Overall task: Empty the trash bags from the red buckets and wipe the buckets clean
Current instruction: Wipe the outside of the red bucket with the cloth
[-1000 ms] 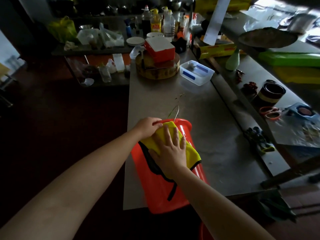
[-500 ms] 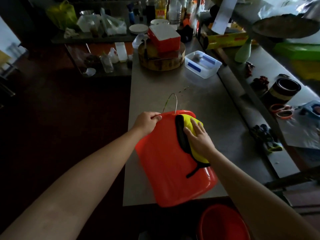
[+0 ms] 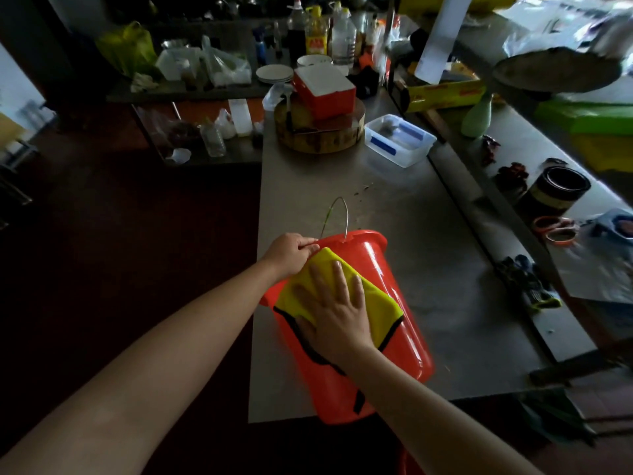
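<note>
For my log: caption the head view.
Right hand presses a yellow black-edged cloth flat on a red plastic bucket lying sideways on the grey metal table; left hand grips its rim.

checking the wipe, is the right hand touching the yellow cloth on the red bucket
Touching. Head view: the right hand lies flat, fingers spread, on the yellow cloth over the red plastic bucket.

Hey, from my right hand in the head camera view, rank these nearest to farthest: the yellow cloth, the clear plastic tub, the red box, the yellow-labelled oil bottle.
1. yellow cloth: directly under the right hand.
2. clear plastic tub: mid-table, ahead and slightly right.
3. red box: farther back, atop the round wooden block.
4. oil bottle: at the far back, among other bottles.
</note>
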Demonstrator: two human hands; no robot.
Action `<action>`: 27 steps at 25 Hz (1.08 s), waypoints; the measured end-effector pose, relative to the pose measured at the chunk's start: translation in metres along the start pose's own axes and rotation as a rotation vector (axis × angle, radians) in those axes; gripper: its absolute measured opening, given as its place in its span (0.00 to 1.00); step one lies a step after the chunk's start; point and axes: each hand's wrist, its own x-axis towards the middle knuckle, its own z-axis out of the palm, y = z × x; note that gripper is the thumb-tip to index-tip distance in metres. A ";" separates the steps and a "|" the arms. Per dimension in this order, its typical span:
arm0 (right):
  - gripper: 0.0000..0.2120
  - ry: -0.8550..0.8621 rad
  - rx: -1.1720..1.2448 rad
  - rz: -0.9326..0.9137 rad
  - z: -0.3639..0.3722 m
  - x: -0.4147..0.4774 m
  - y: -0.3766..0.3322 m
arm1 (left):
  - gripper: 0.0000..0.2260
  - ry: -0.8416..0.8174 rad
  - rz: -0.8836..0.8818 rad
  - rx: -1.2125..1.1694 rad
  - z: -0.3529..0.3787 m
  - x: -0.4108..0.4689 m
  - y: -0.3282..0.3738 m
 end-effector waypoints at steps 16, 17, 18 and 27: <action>0.30 0.030 0.183 0.235 -0.007 -0.025 0.038 | 0.15 -0.233 0.009 0.411 -0.038 0.013 0.015; 0.29 0.050 0.124 0.150 -0.002 -0.029 0.018 | 0.15 -0.266 -0.005 0.376 -0.041 0.015 0.017; 0.29 0.057 0.048 0.059 0.007 -0.031 0.001 | 0.15 -0.295 -0.014 0.330 -0.044 0.015 0.020; 0.31 0.026 0.169 0.145 -0.007 -0.016 0.059 | 0.13 -0.310 -0.039 0.224 -0.048 0.012 0.015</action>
